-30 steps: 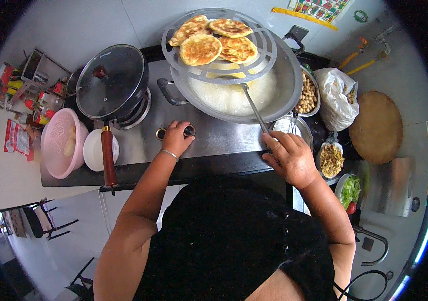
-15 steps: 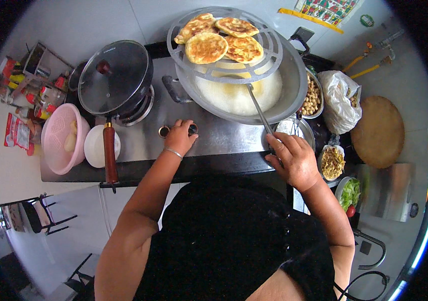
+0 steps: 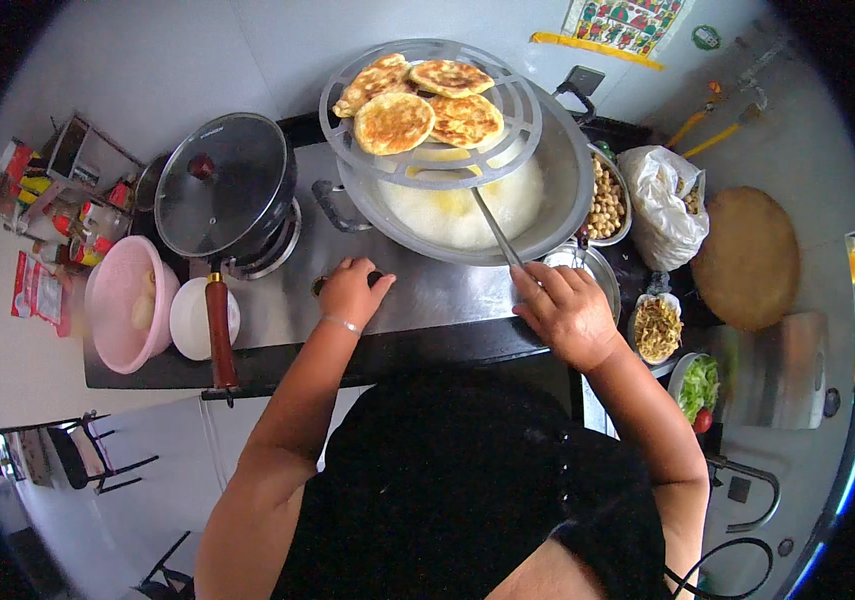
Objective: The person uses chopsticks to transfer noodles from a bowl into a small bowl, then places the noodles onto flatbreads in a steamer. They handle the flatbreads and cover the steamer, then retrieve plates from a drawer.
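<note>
My left hand (image 3: 351, 291) is at the front of the steel stove (image 3: 427, 300), fingers curled over a dark round stove knob (image 3: 375, 279). A second knob (image 3: 319, 286) is partly hidden beside that hand. In my right hand (image 3: 575, 318) is the metal handle (image 3: 495, 225) of a long utensil reaching into a large grey pot (image 3: 579, 180). Its working end is hidden under a rack and in the liquid. The pot holds pale, foamy liquid (image 3: 457, 215). Across its far side sits a round slotted metal rack (image 3: 532, 125) bearing several browned flatbreads (image 3: 394, 124).
On the left burner stands a lidded black pan (image 3: 222, 185), its brown handle (image 3: 217, 330) jutting toward me. Near it are a pink basket (image 3: 127, 305), a white bowl (image 3: 203, 318) and a seasoning rack (image 3: 77, 190). Bowls of cubes (image 3: 607, 200), shreds (image 3: 657, 330) and greens (image 3: 699, 385) line the right.
The view has tilted slightly, so the pot and rack appear lower. My left hand has turned a little at the knob. My right hand keeps its hold on the utensil.
</note>
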A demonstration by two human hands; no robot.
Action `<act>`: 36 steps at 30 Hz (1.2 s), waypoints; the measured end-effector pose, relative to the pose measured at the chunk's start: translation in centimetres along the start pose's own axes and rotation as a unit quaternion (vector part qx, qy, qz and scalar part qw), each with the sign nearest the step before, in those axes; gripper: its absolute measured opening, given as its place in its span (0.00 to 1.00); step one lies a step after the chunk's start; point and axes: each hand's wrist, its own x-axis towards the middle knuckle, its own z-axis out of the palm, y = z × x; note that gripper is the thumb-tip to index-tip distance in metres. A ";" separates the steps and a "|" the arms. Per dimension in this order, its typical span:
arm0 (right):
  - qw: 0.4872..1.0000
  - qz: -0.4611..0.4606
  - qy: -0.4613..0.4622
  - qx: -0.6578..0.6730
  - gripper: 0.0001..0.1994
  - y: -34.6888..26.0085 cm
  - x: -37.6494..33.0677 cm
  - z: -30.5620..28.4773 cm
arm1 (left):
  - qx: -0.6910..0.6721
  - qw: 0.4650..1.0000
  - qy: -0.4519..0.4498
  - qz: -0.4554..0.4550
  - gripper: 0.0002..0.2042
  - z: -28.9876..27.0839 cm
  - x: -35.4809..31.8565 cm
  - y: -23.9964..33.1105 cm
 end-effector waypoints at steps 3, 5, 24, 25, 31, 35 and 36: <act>1.000 0.011 0.010 -0.023 0.24 0.7 0.5 0.8 | -0.107 0.983 0.075 0.126 0.09 -4.3 -0.4 4.0; 0.999 0.016 0.004 -0.039 0.24 1.2 0.8 1.0 | -0.142 0.959 0.125 0.212 0.07 -6.8 0.0 7.0; 0.984 0.146 -0.045 -0.093 0.30 0.6 -0.4 -0.9 | 0.149 0.968 -0.020 0.202 0.13 -5.0 12.1 13.1; 0.982 0.154 -0.053 -0.094 0.30 0.5 -0.4 -1.2 | 0.155 0.966 -0.029 0.206 0.12 -4.9 12.5 12.9; 0.976 0.190 -0.085 -0.061 0.29 -0.1 0.9 -3.3 | 0.155 0.957 -0.051 0.241 0.14 -5.9 13.6 13.0; 0.976 0.188 -0.091 -0.059 0.27 -0.1 1.6 -4.2 | 0.153 0.956 -0.105 0.226 0.15 -6.0 14.3 13.2; 0.979 0.173 -0.088 -0.057 0.27 0.1 1.6 -4.3 | 0.155 0.956 -0.108 0.226 0.15 -6.1 14.4 13.3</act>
